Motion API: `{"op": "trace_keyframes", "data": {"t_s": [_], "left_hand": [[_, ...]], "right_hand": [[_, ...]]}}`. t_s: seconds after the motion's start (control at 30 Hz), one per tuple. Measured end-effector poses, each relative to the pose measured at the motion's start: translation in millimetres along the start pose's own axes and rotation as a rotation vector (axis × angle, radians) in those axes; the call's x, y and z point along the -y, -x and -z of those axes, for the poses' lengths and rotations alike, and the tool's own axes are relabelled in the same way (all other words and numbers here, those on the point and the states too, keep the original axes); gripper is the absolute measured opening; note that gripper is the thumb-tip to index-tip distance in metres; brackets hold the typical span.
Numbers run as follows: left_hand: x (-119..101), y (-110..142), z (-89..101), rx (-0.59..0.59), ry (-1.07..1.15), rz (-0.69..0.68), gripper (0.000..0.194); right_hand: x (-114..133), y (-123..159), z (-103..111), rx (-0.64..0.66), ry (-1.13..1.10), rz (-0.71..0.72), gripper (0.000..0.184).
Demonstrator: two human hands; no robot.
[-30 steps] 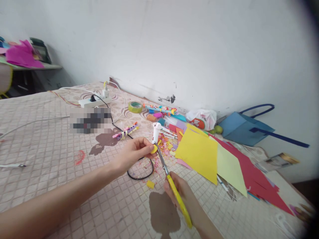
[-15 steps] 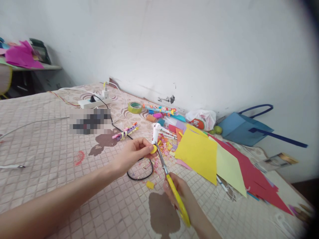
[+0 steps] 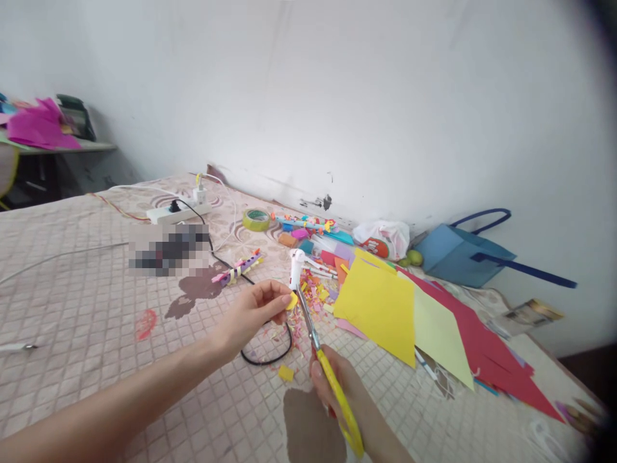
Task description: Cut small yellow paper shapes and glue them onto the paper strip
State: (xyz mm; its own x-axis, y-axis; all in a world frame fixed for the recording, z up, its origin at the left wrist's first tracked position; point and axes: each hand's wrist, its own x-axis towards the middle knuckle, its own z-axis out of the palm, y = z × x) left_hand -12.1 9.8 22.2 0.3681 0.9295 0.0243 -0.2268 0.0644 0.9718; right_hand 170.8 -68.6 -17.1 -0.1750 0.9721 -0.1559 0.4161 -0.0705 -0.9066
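Between the thumb and fingers of my left hand (image 3: 263,305) is a small yellow paper piece (image 3: 291,300). My right hand (image 3: 337,379) grips the yellow handles of a pair of scissors (image 3: 332,386). Their blades point up and away, with the tips beside the paper piece; whether they touch it I cannot tell. Just beyond the tips stands a white glue gun (image 3: 296,267), its black cord (image 3: 267,362) looping below my left hand. A small yellow scrap (image 3: 286,373) lies on the quilted cover below.
Colored paper clippings (image 3: 318,289) are scattered behind the blades. To the right lie yellow (image 3: 378,305) and red sheets (image 3: 491,347) and a blue bag (image 3: 463,254). Green tape (image 3: 256,220), a decorated purple stick (image 3: 238,269) and a power strip (image 3: 178,211) are farther back.
The whole view has shifted, so everything sits slightly lower and farther left. Both hands keep their holds on the yellow paper piece and the scissors.
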Motion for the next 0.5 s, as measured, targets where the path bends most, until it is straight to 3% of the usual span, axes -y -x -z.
{"op": "trace_keyframes", "data": {"t_s": [0.5], "left_hand": [[2.0, -0.7, 3.0, -0.004, 0.069, 0.034, 0.02]], "right_hand": [[-10.2, -1.3, 2.6, -0.029, 0.105, 0.003, 0.037]]}}
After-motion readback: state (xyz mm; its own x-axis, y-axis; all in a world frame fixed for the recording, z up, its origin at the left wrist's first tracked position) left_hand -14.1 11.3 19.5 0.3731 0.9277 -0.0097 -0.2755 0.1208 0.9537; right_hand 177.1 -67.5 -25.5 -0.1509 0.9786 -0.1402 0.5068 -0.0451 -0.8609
